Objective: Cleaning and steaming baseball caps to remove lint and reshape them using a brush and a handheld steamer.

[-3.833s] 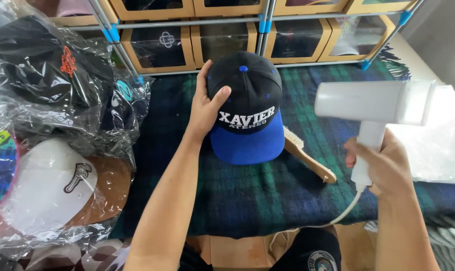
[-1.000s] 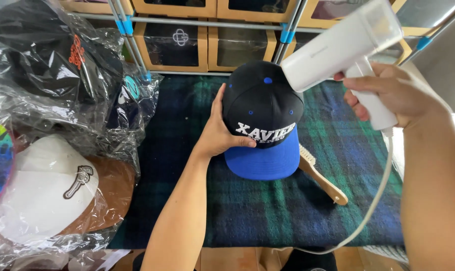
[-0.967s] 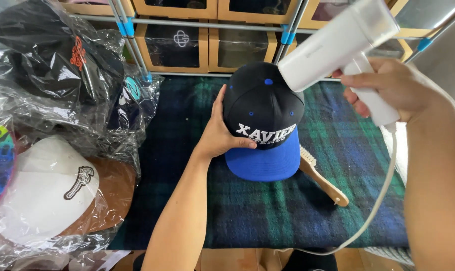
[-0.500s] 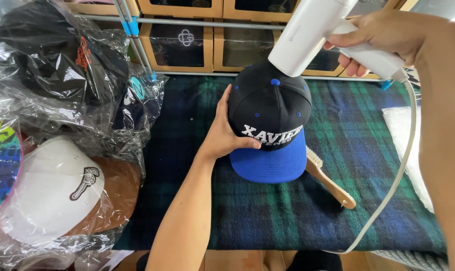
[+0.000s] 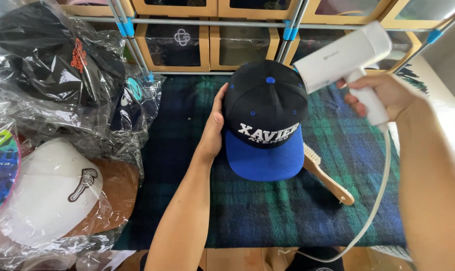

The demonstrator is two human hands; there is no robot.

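A black cap with a blue brim and white lettering [image 5: 265, 120] stands on a dark blue-green plaid cloth [image 5: 267, 211]. My left hand [image 5: 213, 129] cups the cap's left side and steadies it. My right hand [image 5: 383, 95] grips the handle of a white handheld steamer [image 5: 343, 55], its head pointing left at the cap's upper right crown, very close to it. The steamer's white cord [image 5: 373, 206] hangs down from the handle toward the floor.
A wooden-handled brush [image 5: 328, 175] lies on the cloth under the brim's right side. Several caps in clear plastic bags [image 5: 61, 100] pile up at the left, one white with a brown brim [image 5: 61, 195]. Wooden display boxes [image 5: 207, 42] on a metal rack line the back.
The steamer has come down from above the cap's top to its upper right side. My left hand has stayed on the cap's left side.
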